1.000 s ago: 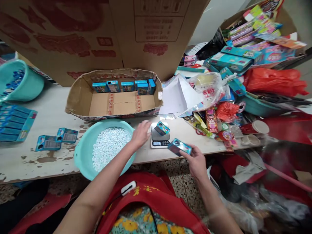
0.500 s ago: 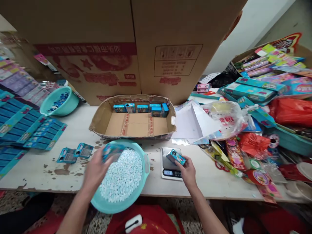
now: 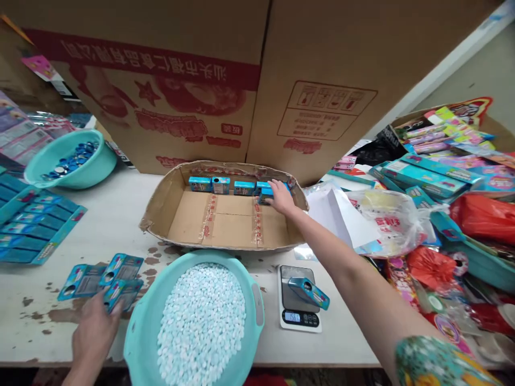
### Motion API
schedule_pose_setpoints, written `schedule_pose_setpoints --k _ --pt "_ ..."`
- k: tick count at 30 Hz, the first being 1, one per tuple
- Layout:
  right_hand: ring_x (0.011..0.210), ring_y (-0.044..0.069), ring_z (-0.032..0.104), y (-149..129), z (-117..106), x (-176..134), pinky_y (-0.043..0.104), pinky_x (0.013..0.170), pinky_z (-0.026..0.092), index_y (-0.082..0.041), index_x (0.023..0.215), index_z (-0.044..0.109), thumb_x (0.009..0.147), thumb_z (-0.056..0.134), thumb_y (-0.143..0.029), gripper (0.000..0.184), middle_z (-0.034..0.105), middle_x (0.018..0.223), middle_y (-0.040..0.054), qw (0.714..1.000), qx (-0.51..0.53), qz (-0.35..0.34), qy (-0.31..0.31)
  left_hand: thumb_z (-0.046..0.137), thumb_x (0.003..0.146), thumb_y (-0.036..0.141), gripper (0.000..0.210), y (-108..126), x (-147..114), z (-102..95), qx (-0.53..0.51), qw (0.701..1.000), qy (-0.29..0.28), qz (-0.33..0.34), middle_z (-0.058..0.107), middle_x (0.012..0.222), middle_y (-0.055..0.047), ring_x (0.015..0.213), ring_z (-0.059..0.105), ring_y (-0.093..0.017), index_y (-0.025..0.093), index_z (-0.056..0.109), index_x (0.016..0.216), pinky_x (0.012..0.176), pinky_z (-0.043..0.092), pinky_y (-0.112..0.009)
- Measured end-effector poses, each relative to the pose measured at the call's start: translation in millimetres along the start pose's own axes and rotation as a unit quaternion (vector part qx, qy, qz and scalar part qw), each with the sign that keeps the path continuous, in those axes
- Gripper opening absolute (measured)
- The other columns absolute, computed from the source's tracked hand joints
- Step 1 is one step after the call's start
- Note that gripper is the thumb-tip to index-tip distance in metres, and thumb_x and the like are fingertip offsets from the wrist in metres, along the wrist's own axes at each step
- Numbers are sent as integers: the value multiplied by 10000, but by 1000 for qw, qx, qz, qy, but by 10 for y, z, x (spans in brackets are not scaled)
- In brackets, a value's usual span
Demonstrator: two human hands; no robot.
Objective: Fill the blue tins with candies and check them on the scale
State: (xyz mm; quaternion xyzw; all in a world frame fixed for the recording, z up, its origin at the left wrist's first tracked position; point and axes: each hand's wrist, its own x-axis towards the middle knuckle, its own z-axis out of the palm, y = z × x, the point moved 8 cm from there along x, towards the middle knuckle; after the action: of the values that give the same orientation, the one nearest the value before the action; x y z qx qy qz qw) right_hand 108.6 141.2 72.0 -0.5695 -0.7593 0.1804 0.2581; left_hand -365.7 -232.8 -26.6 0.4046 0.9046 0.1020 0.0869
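Note:
My left hand [image 3: 96, 324] is closed on the edge of a small blue carton [image 3: 124, 294], low over the table. Two more such cartons lie just beyond it, one of them being this printed carton [image 3: 121, 267]. Inside a shallow cardboard tray [image 3: 177, 220], my right hand [image 3: 282, 197] has its fingers around a small blue box [image 3: 265, 194], partly hidden by the hand. Several similar boxes line the tray's back wall. Another blue box [image 3: 309, 292] lies slantwise on a digital scale [image 3: 300, 319], overhanging its right edge.
A turquoise basin [image 3: 137, 327] of pale blue tablets stands at the front. A smaller turquoise bowl [image 3: 80, 174] holds shiny blue pieces. Blue display packs [image 3: 40, 225] lie at left. A large carton [image 3: 193, 118] rises behind the tray; bags and packages [image 3: 394, 220] crowd the right.
My right hand has left the box on the scale and reached up-left into the tray. My left hand has moved from over the basin to the cartons at left. The view has shifted.

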Motion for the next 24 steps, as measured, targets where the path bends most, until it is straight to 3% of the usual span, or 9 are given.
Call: schedule_pose_setpoints --k 3,6,7,10,12,15,18,21,24 --pt "1214 332 461 84 358 171 531 1039 289 -111 976 631 667 768 -230 358 608 1148 145 999 -11 38 -27 369 791 565 661 109 -164 -156 -13 999 41 21 455 1403 90 1228 459 -360 465 161 1410 896 432 -609" --pt "1197 304 471 126 514 127 509 1035 265 -72 823 629 758 681 -250 197 611 1072 144 997 -21 61 -47 410 836 487 578 393 -447 -375 -15 987 146 61 483 1369 -60 1257 428 -345 293 339 1376 1008 361 -583" --pt "1180 299 482 134 514 110 502 1026 273 -64 779 621 768 668 -258 199 612 1047 145 996 -23 67 -53 414 854 454 524 544 -537 -359 -24 984 151 89 514 1320 -110 1241 446 -332 232 411 1328 1027 356 -550" --pt "1060 310 553 180 314 31 501 941 364 -67 740 608 668 764 -267 263 637 931 123 993 -33 88 -72 418 882 409 417 1106 -768 67 -39 975 8 217 576 1206 -156 1169 507 -296 176 522 1212 1027 371 -454" --pt "977 296 588 227 -5 -127 468 860 431 -68 840 615 600 816 -297 389 647 901 98 992 -28 98 -70 432 874 441 469 1353 -912 416 -1 965 -85 248 540 1252 -185 1181 485 -326 154 511 1236 997 380 -466" --pt "970 248 610 198 -663 -639 408 790 473 -90 1109 556 712 724 -413 539 649 1013 86 992 98 76 -10 418 854 530 640 1442 -1038 726 89 971 -118 190 473 1271 -271 1180 445 -418 80 440 1307 908 393 -548" --pt "1003 252 626 120 -1092 -1465 427 805 485 -150 1178 538 688 728 -473 616 651 1099 88 964 248 92 26 359 834 627 721 1427 -1190 836 134 974 -137 117 504 1165 -281 1094 480 -455 63 463 1271 817 410 -576" --pt "935 276 662 70 -1033 -2350 483 826 511 -183 1082 612 574 829 -426 603 696 1034 81 898 404 173 34 365 777 710 786 1531 -1461 898 121 971 -183 92 514 1136 -261 1057 496 -456 78 487 1228 780 427 -548" --pt "910 286 677 -59 -585 -3013 498 865 520 -207 1005 651 550 854 -326 512 723 986 59 813 524 253 -14 406 765 692 724 1781 -1784 1005 76 964 -229 111 519 1143 -229 1009 543 -407 137 492 1223 760 445 -489"
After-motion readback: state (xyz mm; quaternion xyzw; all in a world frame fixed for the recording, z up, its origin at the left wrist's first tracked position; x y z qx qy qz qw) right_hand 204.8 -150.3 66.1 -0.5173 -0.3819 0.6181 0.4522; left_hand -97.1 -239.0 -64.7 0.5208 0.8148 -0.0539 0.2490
